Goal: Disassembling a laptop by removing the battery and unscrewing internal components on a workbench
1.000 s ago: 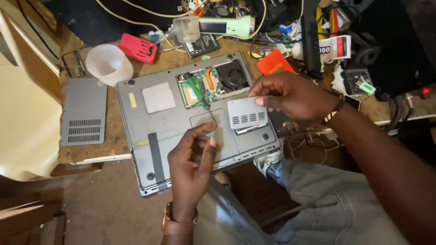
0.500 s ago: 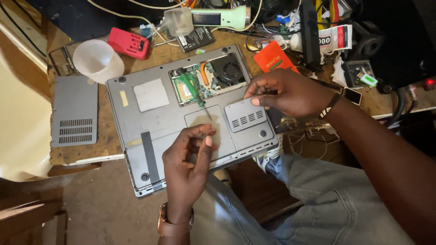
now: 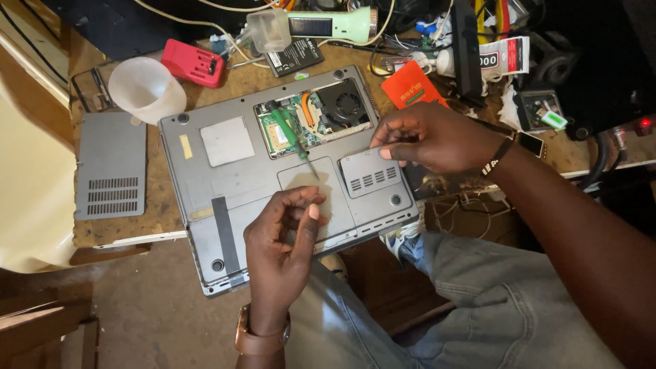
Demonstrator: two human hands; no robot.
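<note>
- Frame right and top: table [image 3: 157, 205] crowded with cables, torch [image 3: 331, 24], orange card [image 3: 410, 89].
- Left of laptop [image 3: 239, 198]: loose grey panel [image 3: 109, 167] and white cup [image 3: 147, 89] obstruct.
- Laptop's lower-left surface: open.

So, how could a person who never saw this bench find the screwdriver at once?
Find the grey laptop lying bottom-up on the wooden bench. Its open compartment shows a black fan and a green circuit board. The screwdriver lies slanted across that board: the only thing there with a green handle and a thin metal shaft.
</note>
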